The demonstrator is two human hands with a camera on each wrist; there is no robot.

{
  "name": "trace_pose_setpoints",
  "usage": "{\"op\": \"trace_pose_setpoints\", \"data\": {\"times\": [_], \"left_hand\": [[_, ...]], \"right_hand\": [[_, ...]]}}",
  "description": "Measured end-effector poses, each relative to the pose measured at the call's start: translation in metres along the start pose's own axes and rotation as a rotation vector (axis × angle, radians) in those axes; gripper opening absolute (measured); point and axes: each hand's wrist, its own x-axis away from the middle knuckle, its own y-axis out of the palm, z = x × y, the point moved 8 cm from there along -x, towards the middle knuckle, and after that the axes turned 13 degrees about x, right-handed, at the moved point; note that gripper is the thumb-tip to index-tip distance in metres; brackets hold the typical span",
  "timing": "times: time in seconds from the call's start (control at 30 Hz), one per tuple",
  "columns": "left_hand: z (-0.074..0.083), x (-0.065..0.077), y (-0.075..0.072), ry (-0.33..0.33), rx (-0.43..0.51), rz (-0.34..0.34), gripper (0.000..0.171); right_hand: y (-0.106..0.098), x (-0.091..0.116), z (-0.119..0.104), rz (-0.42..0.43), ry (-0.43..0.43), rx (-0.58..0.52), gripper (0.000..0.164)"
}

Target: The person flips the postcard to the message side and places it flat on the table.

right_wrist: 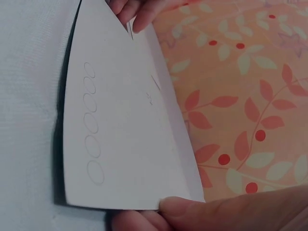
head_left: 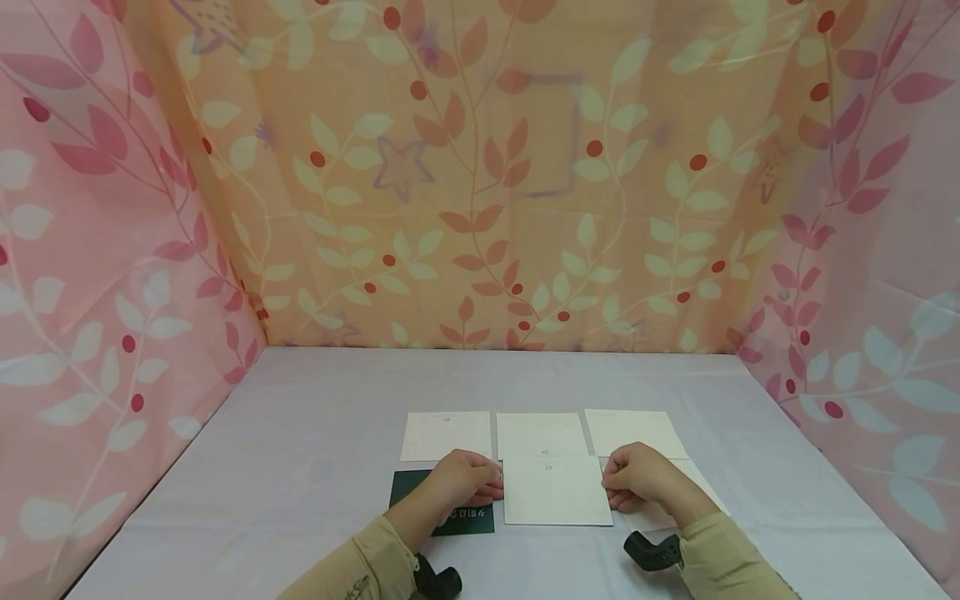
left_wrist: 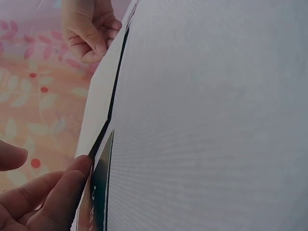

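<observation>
A white postcard (head_left: 557, 492) lies at the front middle, overlapping the lower edge of the card behind it. In the right wrist view the postcard (right_wrist: 110, 125) carries a row of several printed ovals. My right hand (head_left: 648, 479) pinches its right edge, thumb on top and a finger beneath. At its left edge is my left hand (head_left: 461, 483); in the left wrist view its fingertips (left_wrist: 83, 166) touch the corner, while the thumb stands apart. Under the left hand lies a dark green card (head_left: 468, 523) with upside-down white lettering, partly hidden.
Three white cards form a back row: left (head_left: 446, 437), middle (head_left: 536, 433) and right (head_left: 633, 432). Another white card (head_left: 697, 473) is partly covered by the right hand. The table (head_left: 315, 417) has a white cloth, with floral curtains (head_left: 480, 208) behind and at both sides.
</observation>
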Motion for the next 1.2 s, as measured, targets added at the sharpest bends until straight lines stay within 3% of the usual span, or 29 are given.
{"op": "trace_pose_setpoints", "data": {"times": [0.8, 1.2], "left_hand": [[0.001, 0.006, 0.003, 0.009, 0.008, -0.028, 0.020], [0.008, 0.004, -0.006, 0.019, 0.001, -0.030, 0.022]], "right_hand": [[0.001, 0.001, 0.002, -0.038, -0.034, -0.008, 0.008], [-0.011, -0.002, -0.012, 0.011, -0.035, -0.037, 0.008]]}}
